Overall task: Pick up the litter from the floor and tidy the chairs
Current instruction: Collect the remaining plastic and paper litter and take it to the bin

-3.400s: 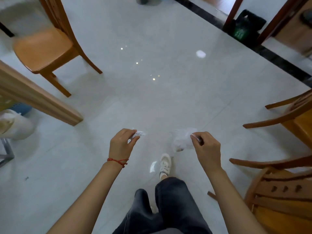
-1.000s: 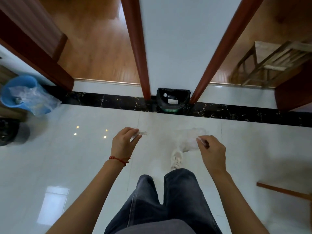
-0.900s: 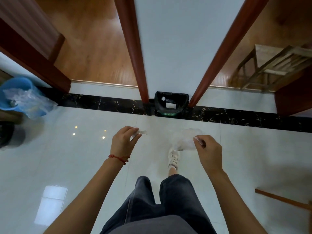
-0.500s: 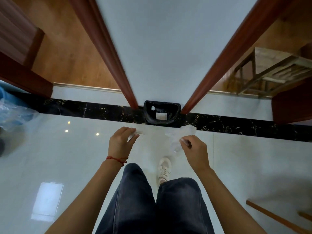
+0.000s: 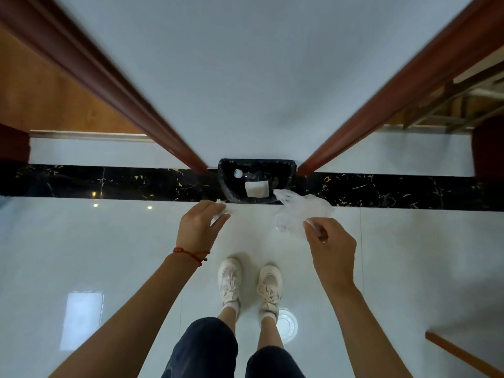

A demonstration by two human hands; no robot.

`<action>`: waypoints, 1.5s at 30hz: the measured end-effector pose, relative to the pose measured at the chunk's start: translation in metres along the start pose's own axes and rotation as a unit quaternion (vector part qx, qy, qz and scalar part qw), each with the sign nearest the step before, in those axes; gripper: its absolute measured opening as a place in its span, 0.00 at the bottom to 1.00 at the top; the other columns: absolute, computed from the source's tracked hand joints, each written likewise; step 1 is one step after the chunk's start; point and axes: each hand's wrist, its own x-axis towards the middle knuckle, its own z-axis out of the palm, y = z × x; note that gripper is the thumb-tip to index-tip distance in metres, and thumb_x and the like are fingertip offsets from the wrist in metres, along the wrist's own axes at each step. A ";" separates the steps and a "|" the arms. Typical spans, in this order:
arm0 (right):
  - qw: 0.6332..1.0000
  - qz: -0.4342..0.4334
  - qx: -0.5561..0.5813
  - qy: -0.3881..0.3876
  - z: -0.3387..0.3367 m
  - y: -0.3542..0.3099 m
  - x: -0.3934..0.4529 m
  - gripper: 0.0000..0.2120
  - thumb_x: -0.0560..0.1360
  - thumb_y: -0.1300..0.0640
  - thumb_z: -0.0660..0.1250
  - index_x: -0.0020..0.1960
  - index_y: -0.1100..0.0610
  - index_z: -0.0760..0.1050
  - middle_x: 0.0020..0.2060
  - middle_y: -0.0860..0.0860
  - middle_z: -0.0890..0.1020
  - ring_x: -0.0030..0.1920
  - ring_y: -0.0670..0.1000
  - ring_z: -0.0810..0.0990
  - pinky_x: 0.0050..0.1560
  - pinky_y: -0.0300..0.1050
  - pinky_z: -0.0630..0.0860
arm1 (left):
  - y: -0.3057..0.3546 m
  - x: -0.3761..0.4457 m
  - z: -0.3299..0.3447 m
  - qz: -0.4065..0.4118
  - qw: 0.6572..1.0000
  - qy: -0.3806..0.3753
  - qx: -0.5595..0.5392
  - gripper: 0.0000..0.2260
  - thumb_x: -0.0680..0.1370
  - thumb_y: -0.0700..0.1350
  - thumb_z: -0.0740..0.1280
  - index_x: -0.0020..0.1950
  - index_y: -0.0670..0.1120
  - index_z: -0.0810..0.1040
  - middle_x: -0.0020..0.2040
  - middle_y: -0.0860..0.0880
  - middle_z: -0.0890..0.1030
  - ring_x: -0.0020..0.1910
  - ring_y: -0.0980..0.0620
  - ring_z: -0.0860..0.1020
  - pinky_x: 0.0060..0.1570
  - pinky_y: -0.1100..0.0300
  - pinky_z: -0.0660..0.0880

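My left hand [image 5: 200,230] pinching a small crumpled white scrap of litter [image 5: 221,213], my right hand [image 5: 331,248] pinching a crumpled clear plastic bag [image 5: 301,214], both held just short of the black-lined waste bin [image 5: 286,170] against the white wall [image 5: 251,77].

Glossy white tile floor [image 5: 81,255] with a black marble strip [image 5: 122,182] running across, two red-brown door frames [image 5: 114,88] slanting in toward a white wall [image 5: 251,77]. White sneakers [image 5: 230,279] side by side, dark cropped jeans [image 5: 207,350], red string bracelet [image 5: 191,253]. Round floor drain [image 5: 287,324] beside the right shoe.
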 end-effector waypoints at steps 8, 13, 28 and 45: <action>1.000 -0.003 0.012 0.021 0.042 0.058 0.012 0.02 0.71 0.65 0.70 0.41 0.60 0.79 0.32 0.50 0.79 0.31 0.46 0.76 0.36 0.30 0.72 | -0.053 0.041 0.090 0.003 1.000 -0.021 -0.002 0.07 0.66 0.31 0.74 0.42 0.34 0.81 0.35 0.37 0.81 0.31 0.42 0.79 0.32 0.51 0.79; 0.999 0.001 0.018 0.030 0.059 0.076 0.018 0.02 0.70 0.66 0.70 0.41 0.61 0.79 0.32 0.53 0.79 0.31 0.50 0.77 0.35 0.31 0.73 | -0.071 0.062 0.132 -0.019 0.999 -0.050 -0.007 0.06 0.67 0.32 0.73 0.43 0.34 0.81 0.36 0.36 0.80 0.33 0.39 0.78 0.36 0.50 0.77; 1.000 -0.020 0.002 0.003 0.101 0.079 0.052 0.02 0.72 0.63 0.69 0.42 0.62 0.79 0.34 0.52 0.80 0.32 0.45 0.75 0.37 0.28 0.72 | -0.097 0.051 0.137 -0.036 0.990 -0.084 0.107 0.21 0.75 0.44 0.68 0.64 0.37 0.71 0.64 0.36 0.73 0.65 0.37 0.69 0.64 0.43 0.64; 1.000 -0.010 -0.019 -0.008 0.169 0.062 0.110 0.10 0.73 0.58 0.68 0.49 0.64 0.77 0.46 0.58 0.80 0.43 0.53 0.77 0.43 0.47 0.76 | -0.109 0.004 0.101 -0.070 0.984 -0.092 0.134 0.22 0.71 0.44 0.72 0.60 0.35 0.74 0.60 0.34 0.76 0.59 0.33 0.74 0.57 0.40 0.69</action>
